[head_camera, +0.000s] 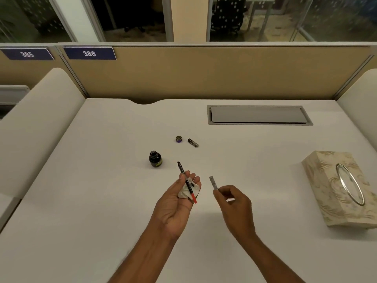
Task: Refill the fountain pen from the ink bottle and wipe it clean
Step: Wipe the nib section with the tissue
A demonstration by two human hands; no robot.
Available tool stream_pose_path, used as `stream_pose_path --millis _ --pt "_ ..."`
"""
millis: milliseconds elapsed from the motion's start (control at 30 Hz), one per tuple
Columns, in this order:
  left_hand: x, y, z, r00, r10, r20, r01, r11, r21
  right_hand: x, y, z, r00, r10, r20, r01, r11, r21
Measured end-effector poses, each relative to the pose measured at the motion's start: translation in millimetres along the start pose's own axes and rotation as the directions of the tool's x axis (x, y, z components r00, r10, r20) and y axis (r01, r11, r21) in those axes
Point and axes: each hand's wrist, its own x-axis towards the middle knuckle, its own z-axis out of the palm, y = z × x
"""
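Note:
My left hand [175, 203] is palm up above the desk and holds the fountain pen's inner part [186, 181], nib pointing away and red end toward me, together with a crumpled white tissue [188, 190] stained dark. My right hand [232, 203] grips the grey pen barrel [213, 183], its open end pointing up and away, a short gap right of the pen. The open ink bottle [155, 159] stands on the desk, left of the nib. Its round lid [179, 139] and the dark pen cap [193, 142] lie farther back.
A patterned tissue box [326, 180] with an oval opening sits at the right of the white desk [102, 201]. A grey cable hatch [259, 115] is set into the back. A tan partition [204, 74] closes the far edge, padded dividers flank both sides.

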Motion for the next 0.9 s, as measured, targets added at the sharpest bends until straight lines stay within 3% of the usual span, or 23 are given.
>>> stream_pose_path --millis 300,900 --pt "-24 -5 30 0.992 0.028 0.122 -0.025 0.999 -0.029 -73 -68 -60 0.989 -0.071 0.133 0.057 0.992 0.109" --pt "-53 -33 53 0.976 0.051 0.211 -0.064 0.996 0.056 -81 -88 -83 0.988 -0.109 0.105 0.097 0.989 0.116"
